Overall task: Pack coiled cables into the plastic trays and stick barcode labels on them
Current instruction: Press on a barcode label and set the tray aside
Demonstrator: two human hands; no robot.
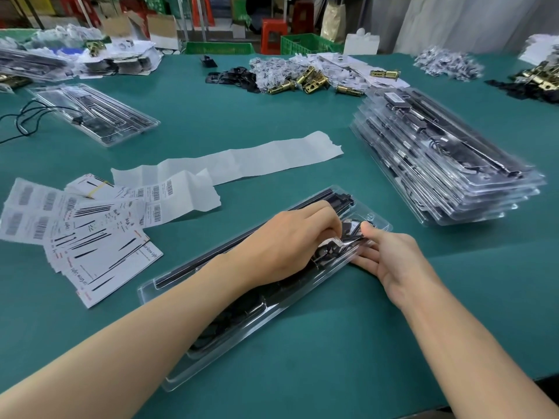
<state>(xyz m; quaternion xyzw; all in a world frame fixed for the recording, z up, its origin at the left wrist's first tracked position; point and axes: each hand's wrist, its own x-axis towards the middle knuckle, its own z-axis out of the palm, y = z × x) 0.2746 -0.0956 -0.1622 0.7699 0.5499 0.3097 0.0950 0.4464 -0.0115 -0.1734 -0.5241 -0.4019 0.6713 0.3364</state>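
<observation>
- A clear plastic tray lies slantwise on the green table near its front edge, with a long black bar along its far rim
- The left hand reaches over the tray, its fingers curled down onto the black coiled cable in the tray's right end; the fingertips are hidden
- The right hand pinches that end of the tray, thumb on top beside the cable and fingers flat under the rim
- A stack of filled trays sits towards the table's right edge
- Another filled tray lies towards the far left corner
- A white label strip runs across the middle, with barcode labels at its left end
- Printed cards fan out near the left edge
- Brass parts are heaped along the far edge
</observation>
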